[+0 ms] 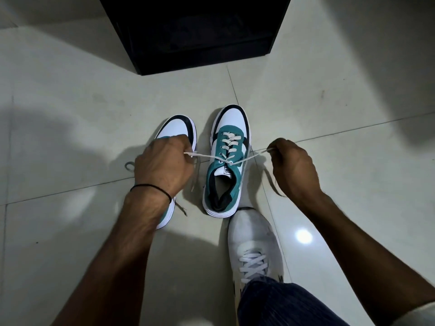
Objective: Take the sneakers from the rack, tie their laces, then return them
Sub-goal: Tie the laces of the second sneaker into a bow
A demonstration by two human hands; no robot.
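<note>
Two white, teal and black sneakers stand side by side on the tiled floor, toes pointing away from me. The right sneaker [227, 158] is fully visible, its white laces [229, 143] crossed at the top eyelets and pulled taut to both sides. My left hand [164, 164] grips the left lace end and my right hand [293, 167] pinches the right lace end. The left sneaker [176, 127] lies mostly hidden under my left hand and forearm; its loose laces trail on the floor.
A black shoe rack [195, 34] stands on the floor just beyond the sneakers. My own foot in a white sneaker [255, 245] rests right behind the right sneaker's heel, with a dark trouser leg [282, 304] below it. Pale floor tiles [70, 102] surround everything.
</note>
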